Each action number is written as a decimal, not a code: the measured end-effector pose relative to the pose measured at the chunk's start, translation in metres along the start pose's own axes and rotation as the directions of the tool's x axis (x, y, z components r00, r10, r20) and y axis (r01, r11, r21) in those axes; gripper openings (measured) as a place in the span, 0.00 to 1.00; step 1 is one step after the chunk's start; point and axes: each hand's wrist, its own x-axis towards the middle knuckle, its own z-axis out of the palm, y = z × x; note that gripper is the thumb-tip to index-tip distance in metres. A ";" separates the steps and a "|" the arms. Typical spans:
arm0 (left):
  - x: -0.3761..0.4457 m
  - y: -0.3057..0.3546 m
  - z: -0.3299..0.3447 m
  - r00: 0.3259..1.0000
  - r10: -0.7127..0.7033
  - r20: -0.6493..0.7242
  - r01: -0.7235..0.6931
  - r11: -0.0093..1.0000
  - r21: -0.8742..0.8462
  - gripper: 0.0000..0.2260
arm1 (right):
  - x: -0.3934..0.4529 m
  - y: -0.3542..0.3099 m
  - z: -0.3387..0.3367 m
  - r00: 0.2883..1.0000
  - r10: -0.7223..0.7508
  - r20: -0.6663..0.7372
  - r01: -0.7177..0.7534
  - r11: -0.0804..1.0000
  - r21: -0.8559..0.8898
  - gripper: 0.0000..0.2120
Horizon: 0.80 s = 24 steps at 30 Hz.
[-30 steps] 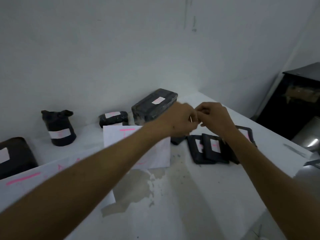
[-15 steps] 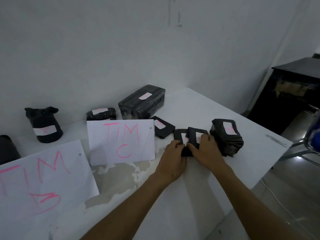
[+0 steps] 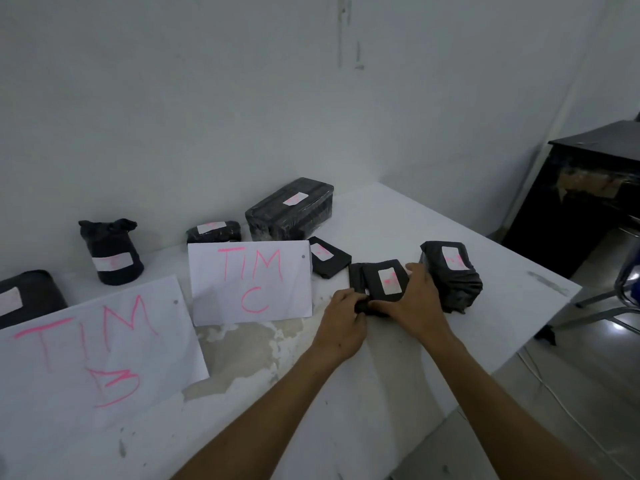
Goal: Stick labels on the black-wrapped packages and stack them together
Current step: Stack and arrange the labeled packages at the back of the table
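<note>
Both hands work at the flat black-wrapped rectangular package [image 3: 384, 284] with a white label, which lies on the white table [image 3: 398, 216] just right of the white paper sheet lettered "TIM C" in pink [image 3: 251, 282]. The right hand [image 3: 417, 301] curls over the package's near and right edges, thumb and fingers clasping it. The left hand [image 3: 343, 322] pinches its near left corner with bent fingers. A second flat black package [image 3: 356, 277] lies partly under it, showing at its left edge, so stacking seems to be under way.

Every package in sight already bears a white label: the small flat black square package [image 3: 327, 256] just right of the sheet's top corner, the bulky crumpled black bundle [image 3: 452, 277] further right and touching the right hand's fingers, the large black box-shaped package [image 3: 291, 209] behind the sheet, the small low black package [image 3: 214, 231] at the sheet's top left edge, and the black tied-top bag [image 3: 110, 252] well to its left.

Labelling looks mostly done. Gathering the scattered packages into one stack appears largely left.
</note>
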 end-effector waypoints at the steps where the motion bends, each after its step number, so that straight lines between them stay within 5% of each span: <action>1: 0.000 0.001 -0.001 1.000 -0.010 0.004 0.010 1.000 -0.004 0.18 | 0.000 0.000 0.000 1.000 -0.004 0.001 0.004 1.000 0.002 0.49; 6: -0.003 0.004 -0.006 0.995 -0.098 0.006 0.098 0.994 -0.046 0.17 | 0.004 -0.004 -0.009 0.995 0.100 0.021 -0.102 0.989 0.105 0.36; 9: -0.005 0.008 -0.012 0.980 -0.195 0.048 0.200 0.957 -0.210 0.16 | 0.003 -0.006 -0.012 0.988 0.143 0.059 -0.143 0.990 0.001 0.26; 18: -0.010 0.020 -0.026 0.862 -0.473 0.181 0.422 0.472 -0.774 0.04 | 0.001 -0.014 -0.015 0.970 0.204 0.134 -0.219 0.969 0.111 0.18; 24: -0.009 0.029 -0.035 0.824 -0.488 0.287 0.515 0.435 -0.739 0.07 | -0.007 -0.003 -0.032 0.906 0.315 0.283 -0.415 0.794 0.444 0.06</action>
